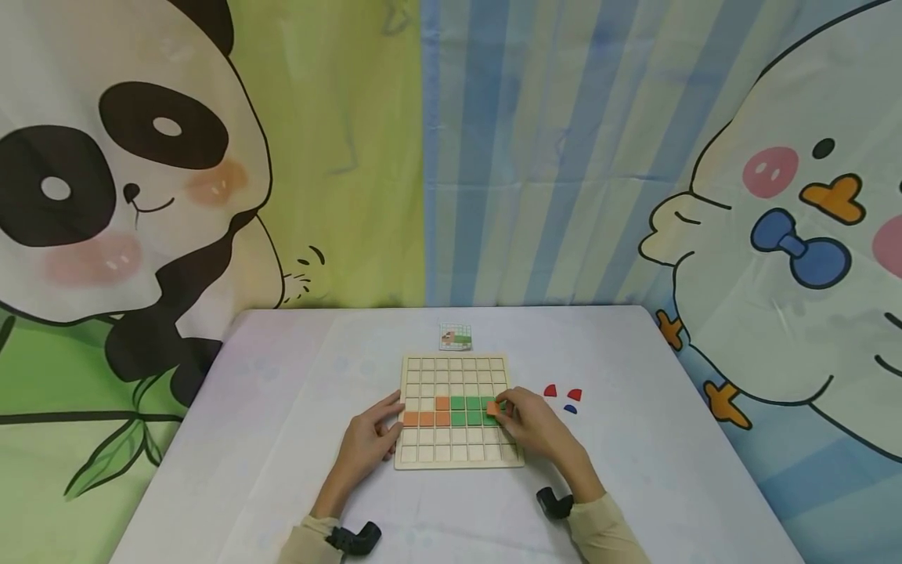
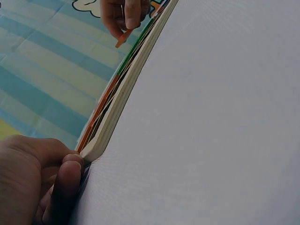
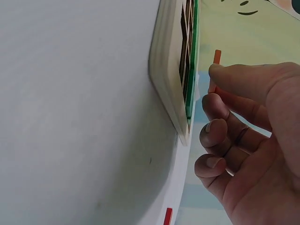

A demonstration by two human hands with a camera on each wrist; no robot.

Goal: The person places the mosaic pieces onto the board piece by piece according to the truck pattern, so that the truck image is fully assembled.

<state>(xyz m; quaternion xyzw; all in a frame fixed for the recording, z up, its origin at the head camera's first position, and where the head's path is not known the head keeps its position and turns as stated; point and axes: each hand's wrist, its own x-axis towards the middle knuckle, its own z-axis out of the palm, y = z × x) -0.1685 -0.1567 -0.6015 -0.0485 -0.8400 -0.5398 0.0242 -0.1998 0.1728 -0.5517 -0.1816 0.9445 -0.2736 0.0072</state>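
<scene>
A wooden grid board (image 1: 458,454) lies on the table, with orange tiles (image 1: 427,419) and green tiles (image 1: 465,410) in its middle rows. At the board's left edge my left hand (image 1: 368,440) pinches the rim between thumb and fingers; the left wrist view shows this hold near a rounded corner. My right hand (image 1: 539,424) is over the board's right side. Between its thumb and forefinger it pinches an orange square tile (image 3: 217,57), held just above the board's surface. The other fingers of that hand curl loosely and hold nothing.
Two red pieces (image 1: 550,390) and a blue half-round piece (image 1: 570,409) lie right of the board. Behind it is a small picture card (image 1: 456,337) with a grid pattern. The white table (image 1: 296,368) ends at a cartoon curtain (image 1: 352,157).
</scene>
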